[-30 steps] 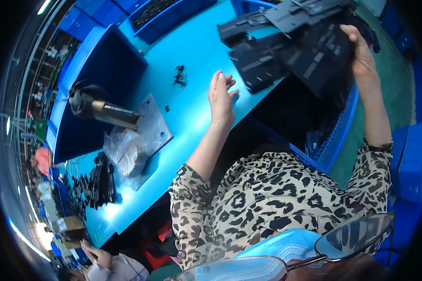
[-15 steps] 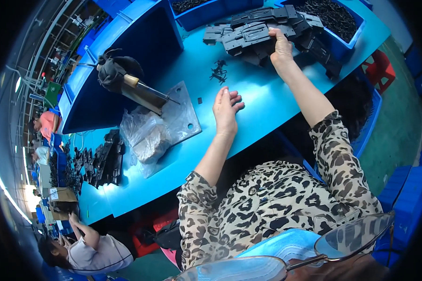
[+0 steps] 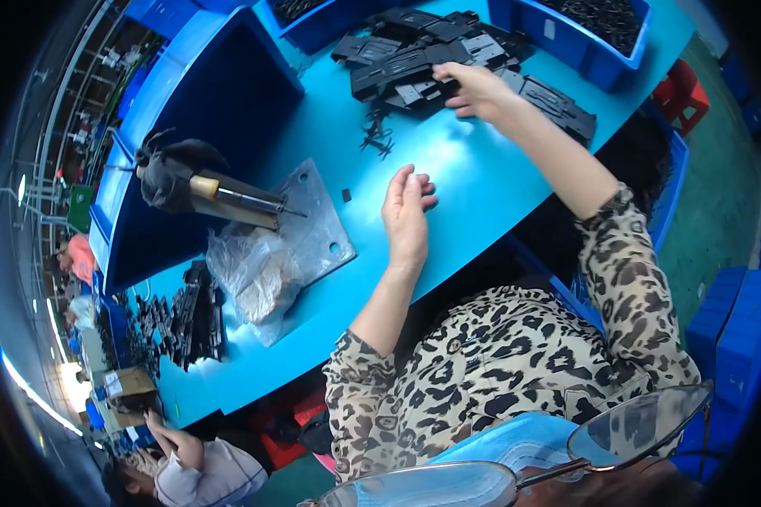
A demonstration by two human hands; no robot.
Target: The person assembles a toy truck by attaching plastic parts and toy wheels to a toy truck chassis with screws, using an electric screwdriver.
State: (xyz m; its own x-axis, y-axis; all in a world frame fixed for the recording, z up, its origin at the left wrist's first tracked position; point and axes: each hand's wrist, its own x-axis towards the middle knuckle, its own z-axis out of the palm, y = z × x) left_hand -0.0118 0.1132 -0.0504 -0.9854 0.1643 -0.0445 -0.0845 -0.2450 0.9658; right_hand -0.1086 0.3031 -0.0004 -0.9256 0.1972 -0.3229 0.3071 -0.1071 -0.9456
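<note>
The right hand, fingers parted, seemingly empty, is nearer the black plates, contact unclear; they lie piled beyond it on the table, long sides mostly running left to right; the left hand, loosely curled, nothing visible in it, sits farther back.

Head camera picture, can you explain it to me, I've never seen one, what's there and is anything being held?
No machine here: a fisheye camera on someone's head looks down at their bare hands, so straight edges bend. The glasses along the bottom are the wearer's. On the blue table lie a pile of black panels, small dark pieces, a metal plate and a clear bag. The left hand, loosely curled, shows nothing held. The right hand is beside the pile, seemingly empty; whether it touches a panel is unclear.
</note>
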